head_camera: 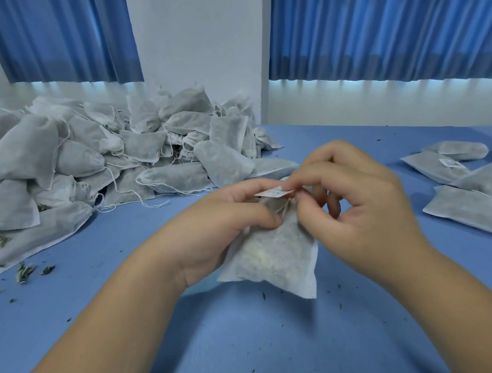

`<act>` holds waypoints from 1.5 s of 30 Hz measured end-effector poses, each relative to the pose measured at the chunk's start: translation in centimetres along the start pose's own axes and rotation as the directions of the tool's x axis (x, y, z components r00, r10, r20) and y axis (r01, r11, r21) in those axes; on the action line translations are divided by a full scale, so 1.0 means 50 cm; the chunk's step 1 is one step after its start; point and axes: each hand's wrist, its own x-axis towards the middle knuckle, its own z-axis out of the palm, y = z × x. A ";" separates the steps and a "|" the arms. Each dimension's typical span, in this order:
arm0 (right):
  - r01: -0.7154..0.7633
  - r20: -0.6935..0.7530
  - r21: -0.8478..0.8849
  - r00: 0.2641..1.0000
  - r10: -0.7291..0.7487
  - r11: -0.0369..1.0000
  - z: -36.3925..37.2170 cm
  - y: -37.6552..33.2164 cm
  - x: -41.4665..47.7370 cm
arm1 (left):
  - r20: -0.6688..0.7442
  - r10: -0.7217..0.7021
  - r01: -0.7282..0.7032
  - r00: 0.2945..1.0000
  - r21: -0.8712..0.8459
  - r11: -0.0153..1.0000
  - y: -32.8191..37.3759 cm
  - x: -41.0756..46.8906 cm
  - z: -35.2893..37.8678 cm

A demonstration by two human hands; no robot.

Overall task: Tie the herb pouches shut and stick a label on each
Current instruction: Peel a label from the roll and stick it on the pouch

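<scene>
Here, mid-frame, my left hand (230, 212) curls round the neck of a pouch (276, 259) whose bottom rests on the blue table (253, 339). My right hand (367, 205) pinches a small label (274, 192) just above the pouch's tied top.

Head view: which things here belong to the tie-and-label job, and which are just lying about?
Job: pouch gripped by the left hand; label pinched by the right hand; pile of unlabelled pouches at left; labelled pouches at right.
Lying about: spilled herb leaves on the table; blue curtains.
</scene>
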 end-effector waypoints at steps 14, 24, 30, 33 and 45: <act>0.057 0.230 -0.181 0.973 -0.015 0.982 -0.013 0.020 0.000 | -0.012 -0.003 0.003 1.000 0.029 1.000 -0.003 0.004 -0.010; 0.026 0.424 -0.237 0.902 0.079 0.971 -0.025 0.016 0.005 | -0.173 0.006 -0.008 0.985 -0.012 1.000 -0.009 0.011 -0.009; -0.076 0.300 -0.081 0.949 0.097 0.994 -0.017 0.007 0.002 | -0.398 0.138 -0.099 0.907 0.117 0.988 -0.021 0.018 -0.002; -0.353 0.144 0.118 0.931 0.335 0.928 -0.002 0.008 0.005 | -0.409 0.315 -0.189 0.856 0.321 0.928 -0.027 0.021 0.001; -0.693 0.408 0.387 0.720 0.561 0.608 0.015 0.019 -0.005 | -0.398 0.363 -0.191 0.842 0.411 0.892 -0.042 0.029 0.010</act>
